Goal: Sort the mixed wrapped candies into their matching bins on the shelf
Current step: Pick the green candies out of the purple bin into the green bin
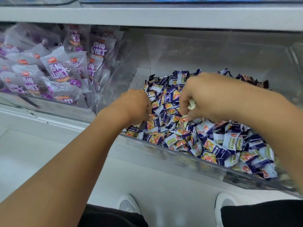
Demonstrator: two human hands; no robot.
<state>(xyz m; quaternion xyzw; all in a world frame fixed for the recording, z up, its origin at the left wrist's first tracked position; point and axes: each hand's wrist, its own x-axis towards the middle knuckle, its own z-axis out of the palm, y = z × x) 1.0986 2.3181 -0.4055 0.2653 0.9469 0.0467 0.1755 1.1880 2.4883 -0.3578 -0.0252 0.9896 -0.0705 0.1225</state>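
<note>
Nearest the camera, below both forearms, two white shoes (128, 204) and dark trouser legs are showing above a pale floor. Just past them, the clear bin (172, 155) is jutting out from the shelf, and the blue-and-white wrapped candies (218, 145) are lying heaped inside it, piled up to its front wall. Over that heap the left hand (136, 104) is curling its fingers down into the wrappers near the bin's left side, apparently pinching at one, though whether it is actually gripping anything cannot be told. Close beside it, the right hand (199, 97) is closing its fingers around a few pale cream-wrapped candies (191, 104), which look like the odd ones out. These pieces are probably handling as light, crinkly and slippery, so pinching each by its firm middle rather than its twisted ends seems the surer hold. Farther left, a neighbouring bin (49, 108) is holding larger purple-printed packets (59, 71). Beyond everything, the grey shelf edge (147, 17) is running across the top.
</note>
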